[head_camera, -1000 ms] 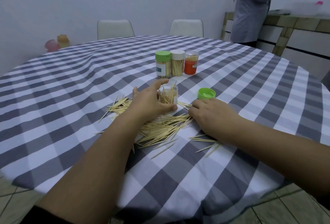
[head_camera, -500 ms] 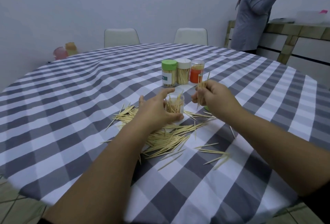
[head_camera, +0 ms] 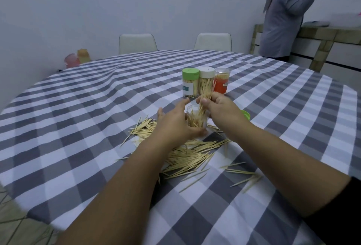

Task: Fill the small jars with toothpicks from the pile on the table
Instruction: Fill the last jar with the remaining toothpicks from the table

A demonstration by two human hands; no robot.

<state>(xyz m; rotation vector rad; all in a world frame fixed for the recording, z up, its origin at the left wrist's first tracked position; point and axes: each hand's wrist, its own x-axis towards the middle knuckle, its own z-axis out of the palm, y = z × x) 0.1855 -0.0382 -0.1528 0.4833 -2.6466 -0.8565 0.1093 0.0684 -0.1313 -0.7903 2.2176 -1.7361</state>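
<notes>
A small clear jar point(head_camera: 197, 120), partly filled with toothpicks, stands upright on the checked tablecloth. My left hand point(head_camera: 175, 125) wraps around its left side. Directly above the jar's mouth, my right hand point(head_camera: 220, 110) pinches a bundle of toothpicks point(head_camera: 205, 98) whose lower ends reach into the jar. The toothpick pile point(head_camera: 187, 153) lies spread on the cloth just in front of the jar, partly under my left forearm. A green lid point(head_camera: 246, 114) peeks out behind my right hand.
Three capped jars stand in a row behind: a green-lidded jar point(head_camera: 189, 85), a white-lidded jar point(head_camera: 206, 80), an orange-labelled jar point(head_camera: 221, 82). Stray toothpicks point(head_camera: 244, 176) lie at right. Two chairs point(head_camera: 137, 43) sit beyond the table; a person point(head_camera: 283, 16) stands at the back right.
My right hand lifted from the table with a bundle of toothpicks and moved left over the jar, lowering their ends into it. My left hand stayed on the jar.
</notes>
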